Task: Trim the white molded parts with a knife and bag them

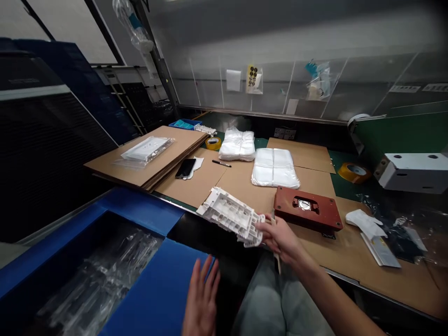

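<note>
My right hand [280,238] grips a white molded plastic part [231,212] by its right end, raised over the table's front edge. Its ribbed, compartmented side faces me. A thin, pale stick-like tool [276,261] also passes through the same hand; its kind is unclear. Behind that hand a reddish-brown block fixture [287,207] with a metal insert rests on cardboard. My left hand [202,296] is open, fingers stretched out, beside the flap of a blue box [157,284]. Inside the box lie several clear-bagged items [105,275], blurred.
Two stacks of clear plastic bags [275,170] lie mid-table near a pen [221,163] and a phone [185,168]. Stacked cardboard sheets [168,161] carry a bagged white part [147,148]. Rightward are a yellow tape roll [353,172], a white glove [364,221] and a white bracket [413,172].
</note>
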`<state>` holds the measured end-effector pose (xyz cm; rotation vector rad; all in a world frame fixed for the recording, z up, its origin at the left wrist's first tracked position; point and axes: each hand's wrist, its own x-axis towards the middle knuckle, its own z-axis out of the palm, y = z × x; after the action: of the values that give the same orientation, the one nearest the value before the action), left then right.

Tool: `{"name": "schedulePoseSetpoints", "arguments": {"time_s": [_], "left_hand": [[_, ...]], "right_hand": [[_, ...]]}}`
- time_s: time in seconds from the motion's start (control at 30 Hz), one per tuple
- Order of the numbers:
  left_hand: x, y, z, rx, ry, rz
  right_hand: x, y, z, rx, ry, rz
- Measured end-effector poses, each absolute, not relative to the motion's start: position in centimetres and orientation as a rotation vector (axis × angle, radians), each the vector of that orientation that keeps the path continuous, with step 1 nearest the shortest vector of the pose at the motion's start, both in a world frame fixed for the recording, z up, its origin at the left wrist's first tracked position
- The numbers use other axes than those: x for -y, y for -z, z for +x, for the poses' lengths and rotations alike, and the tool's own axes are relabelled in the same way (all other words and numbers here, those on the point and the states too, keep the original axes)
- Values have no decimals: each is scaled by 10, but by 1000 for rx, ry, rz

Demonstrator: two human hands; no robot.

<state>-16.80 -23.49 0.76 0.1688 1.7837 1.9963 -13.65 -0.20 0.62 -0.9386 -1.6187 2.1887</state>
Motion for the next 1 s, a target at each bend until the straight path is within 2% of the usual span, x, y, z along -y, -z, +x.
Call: {"name": "schedulePoseSetpoints", "arguments": {"time_s": [0.03, 0.1, 0.3, 0.5, 1.0], "left_hand": [[212, 2, -162, -1572, -2204, 101], [175, 18, -152, -1277, -2285, -36], [152, 24, -125, -859, -1861, -288], [147, 11, -103, -789, -1543, -518], [142, 5, -94, -885, -1434, -666]], "right_hand": [[13, -1, -117, 1581, -2223, -964], [30, 11, -75, 1526, -2280, -1016], [32, 38, 28, 1667, -2124, -1156], [26, 40, 51, 1597, -2230, -1201], [38, 46, 55, 1423, -2425, -1193]]}}
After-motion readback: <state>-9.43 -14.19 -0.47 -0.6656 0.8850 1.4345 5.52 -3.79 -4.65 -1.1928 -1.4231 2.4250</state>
